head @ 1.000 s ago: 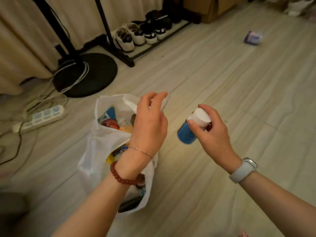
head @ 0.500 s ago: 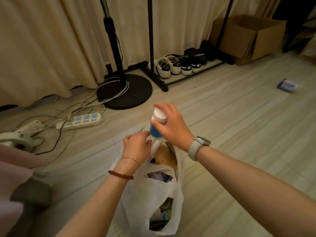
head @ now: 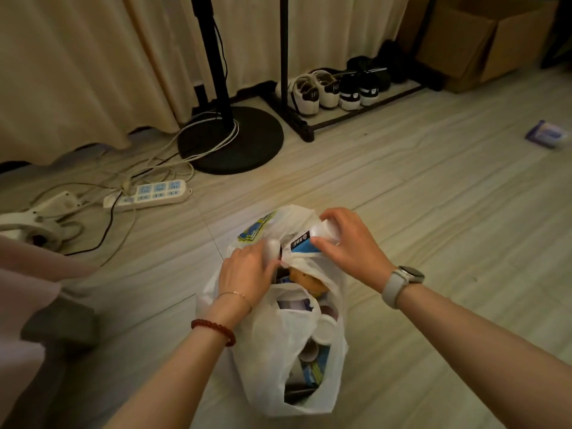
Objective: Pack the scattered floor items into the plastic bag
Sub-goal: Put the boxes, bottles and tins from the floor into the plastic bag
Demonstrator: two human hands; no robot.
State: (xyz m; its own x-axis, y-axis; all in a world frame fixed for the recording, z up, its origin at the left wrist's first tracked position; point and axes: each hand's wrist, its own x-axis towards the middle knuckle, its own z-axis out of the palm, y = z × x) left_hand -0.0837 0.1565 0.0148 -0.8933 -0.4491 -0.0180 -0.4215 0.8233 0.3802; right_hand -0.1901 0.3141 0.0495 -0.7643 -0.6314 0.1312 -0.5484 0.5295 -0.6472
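Observation:
A white plastic bag [head: 278, 351] stands on the floor in front of me, full of several items, among them a brown round thing and small packets. My left hand [head: 247, 274] grips the bag's left handle at the mouth. My right hand [head: 349, 246] holds a blue bottle with a white cap [head: 305, 243], tilted with its base going into the bag's mouth. A small blue-and-white packet [head: 546, 138] lies on the floor far to the right.
A black stand with a round base [head: 232, 140] and a rack of shoes [head: 334, 88] stand by the curtain. A white power strip [head: 151, 195] and cables lie at the left. A cardboard box [head: 483, 35] sits at the back right. A grey object [head: 60, 323] lies at my left.
My right hand has brought the blue bottle from the right side over to the bag and lowered it into the mouth. My left hand stays on the bag's handle. The view has shifted back.

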